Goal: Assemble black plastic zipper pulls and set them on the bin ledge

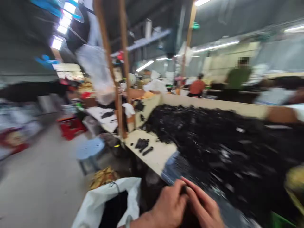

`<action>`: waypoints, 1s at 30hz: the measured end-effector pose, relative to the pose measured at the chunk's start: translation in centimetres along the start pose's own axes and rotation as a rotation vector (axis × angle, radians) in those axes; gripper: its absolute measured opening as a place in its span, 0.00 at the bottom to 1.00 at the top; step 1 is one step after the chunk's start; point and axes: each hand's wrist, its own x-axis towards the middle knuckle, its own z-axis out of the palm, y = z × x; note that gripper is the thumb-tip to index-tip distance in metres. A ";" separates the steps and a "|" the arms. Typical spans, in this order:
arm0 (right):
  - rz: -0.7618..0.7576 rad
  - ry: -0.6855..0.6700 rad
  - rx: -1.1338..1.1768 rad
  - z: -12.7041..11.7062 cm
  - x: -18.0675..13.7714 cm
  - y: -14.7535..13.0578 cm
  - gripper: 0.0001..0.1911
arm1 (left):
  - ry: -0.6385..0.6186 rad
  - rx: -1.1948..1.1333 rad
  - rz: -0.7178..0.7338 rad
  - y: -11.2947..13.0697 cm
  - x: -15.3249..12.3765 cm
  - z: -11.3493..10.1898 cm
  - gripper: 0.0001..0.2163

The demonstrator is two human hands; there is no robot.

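At the bottom centre my left hand (pixel 169 202) and my right hand (pixel 206 204) meet at the fingertips, over the near edge of the table. The fingers of both are closed, with a small dark bit showing between them that is too hidden and blurred to name. Just beyond lies a clear bluish plastic sheet or bag (pixel 171 167). A large heap of black pieces (pixel 201 133) fills the table past my hands. Several small black strips (pixel 142 144) lie apart on the pale tabletop (pixel 158 158).
Left of my hands stands a white sack (pixel 133 186) with a dark inside. A blue stool (pixel 90 148) and a red stool (pixel 71 126) stand on the floor. Wooden posts (pixel 123 63) rise at the table's corner. Two people (pixel 238 77) are in the background.
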 end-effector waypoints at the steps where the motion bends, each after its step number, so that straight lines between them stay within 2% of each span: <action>1: 0.086 -0.084 0.118 -0.8 -0.1 0.6 0.30 | -0.038 0.075 0.036 -0.5 0.8 1.3 0.14; 2: 0.203 -0.133 0.236 -1.2 0.0 1.1 0.34 | -0.041 0.159 0.072 -1.0 1.4 2.0 0.15; 3: 0.322 -0.118 0.336 -1.4 0.2 1.5 0.35 | -0.054 0.224 0.088 -1.4 2.1 2.2 0.18; 5: 0.451 -0.098 0.474 -1.4 0.7 2.1 0.34 | -0.077 0.324 0.090 -2.0 3.2 2.1 0.24; 7: 0.498 -0.078 0.505 -1.2 0.9 2.6 0.31 | -0.102 0.369 0.062 -2.5 4.0 1.7 0.27; 10: 0.532 -0.083 0.504 -1.1 0.6 3.1 0.29 | -0.153 0.354 0.036 -3.3 4.5 1.6 0.24; 13: 0.579 -0.103 0.517 -1.1 0.4 3.7 0.30 | -0.175 0.326 0.085 -4.2 4.6 1.9 0.20; 16: 0.606 -0.110 0.499 -1.2 0.5 4.3 0.30 | -0.176 0.310 0.108 -4.6 4.8 2.0 0.22; 18: 0.604 -0.113 0.480 -1.3 0.8 4.7 0.29 | -0.223 0.260 0.037 -4.5 5.1 1.8 0.20; 21: 0.581 -0.134 0.443 -1.7 1.3 5.1 0.28 | -0.369 0.077 -0.167 -4.0 5.8 1.7 0.13; 23: 0.549 -0.142 0.415 -2.0 1.7 5.1 0.27 | -0.452 -0.061 -0.286 -3.7 6.2 1.8 0.12; 27: 0.472 -0.204 0.348 -2.5 2.4 4.8 0.24 | -0.514 -0.246 -0.393 -3.3 6.5 2.4 0.17; 30: 0.471 -0.290 0.345 -2.7 2.5 4.8 0.23 | -0.526 -0.352 -0.444 -3.4 6.3 2.5 0.22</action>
